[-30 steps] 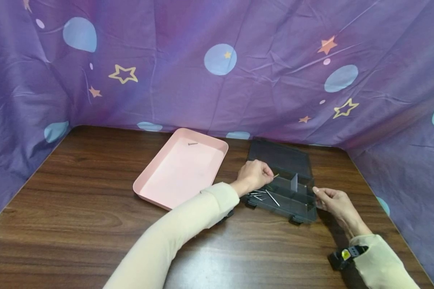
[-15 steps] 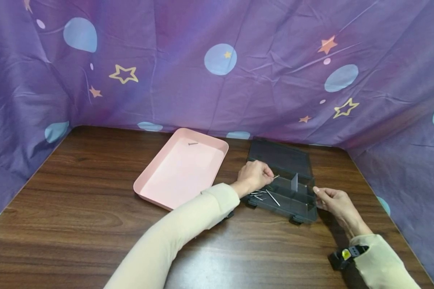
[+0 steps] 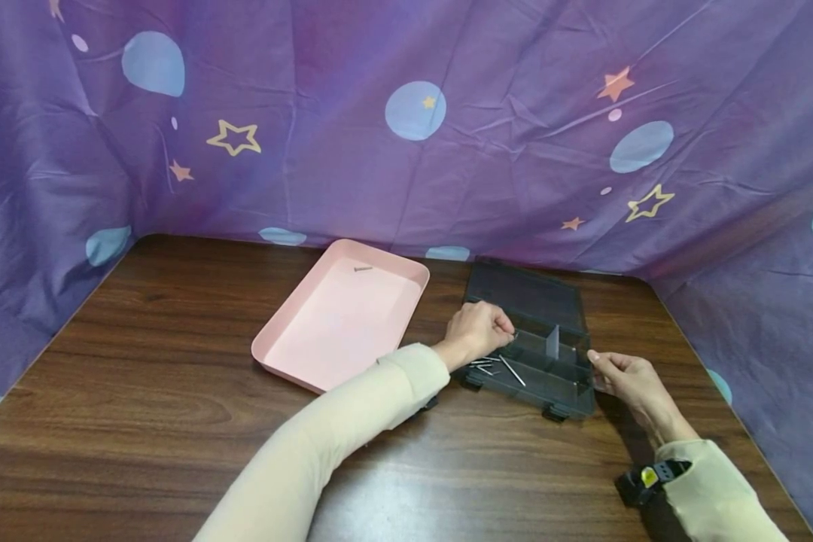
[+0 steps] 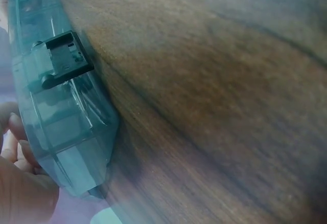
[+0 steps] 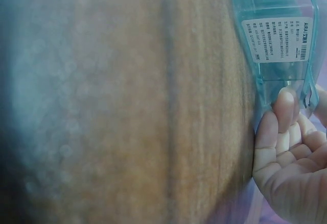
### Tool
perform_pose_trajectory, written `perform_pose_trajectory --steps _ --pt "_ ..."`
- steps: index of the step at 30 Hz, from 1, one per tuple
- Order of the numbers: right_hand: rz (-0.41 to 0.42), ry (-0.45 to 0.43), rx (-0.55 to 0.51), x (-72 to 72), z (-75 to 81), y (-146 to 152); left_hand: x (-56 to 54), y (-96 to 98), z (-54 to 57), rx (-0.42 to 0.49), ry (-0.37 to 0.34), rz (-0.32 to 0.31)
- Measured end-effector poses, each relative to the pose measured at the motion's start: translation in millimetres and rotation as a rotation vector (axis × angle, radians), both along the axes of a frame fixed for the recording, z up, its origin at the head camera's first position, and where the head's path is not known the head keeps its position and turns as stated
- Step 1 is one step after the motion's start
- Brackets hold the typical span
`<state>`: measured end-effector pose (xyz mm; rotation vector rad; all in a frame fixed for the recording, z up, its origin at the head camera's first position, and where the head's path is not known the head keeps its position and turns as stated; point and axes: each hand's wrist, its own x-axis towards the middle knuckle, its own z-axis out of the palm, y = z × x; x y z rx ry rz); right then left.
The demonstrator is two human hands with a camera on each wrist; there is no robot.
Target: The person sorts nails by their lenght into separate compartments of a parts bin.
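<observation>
A dark translucent compartment box (image 3: 542, 390) stands on the table with its lid folded back. Over its back left compartment, my left hand (image 3: 476, 330) pinches a small thin screw (image 3: 516, 334) between thumb and fingertips; little of the screw shows. At the box's right end, my right hand (image 3: 628, 382) grips the wall, and its fingers press the outside in the right wrist view. Several silver screws or nails (image 3: 511, 370) lie in the front compartment, partly behind my left wrist. One more screw (image 3: 362, 269) lies in the pink tray (image 3: 264, 342).
An upright divider (image 3: 552, 342) splits the box's back row. The lid (image 3: 525, 293) lies toward the purple curtain (image 3: 339, 181) behind the table (image 3: 142, 376). Two latches stick out from the box's front side. My left forearm passes over the tray's near right corner.
The screw at my left fingertips has dropped slightly and less of it shows now. Both hands, the box and the tray stay nearly where they were.
</observation>
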<state>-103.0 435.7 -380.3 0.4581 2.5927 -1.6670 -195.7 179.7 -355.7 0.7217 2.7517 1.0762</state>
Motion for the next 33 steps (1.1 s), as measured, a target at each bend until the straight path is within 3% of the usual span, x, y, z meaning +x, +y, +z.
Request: perform_pose_trajectory --steps 5,11,21,25,33 --pt "-0.003 -0.017 0.034 -0.4 0.7 0 -2.2 -1.9 2.0 0.053 -0.019 -0.034" --pt "-0.008 -0.056 0.064 -0.8 -0.1 0 -7.6 -9.2 9.4 0.131 -0.076 -0.034" --pt "0.006 -0.036 0.053 -1.3 0.0 0 -24.5 -40.4 29.2 0.206 -0.091 -0.005" --pt "0.008 -0.013 0.036 -1.3 -0.2 0 -38.4 -59.9 31.0 0.258 -0.075 0.049" --pt "0.019 -0.005 0.005 -0.3 -0.3 1 -68.2 -103.5 26.9 0.301 -0.105 0.253"
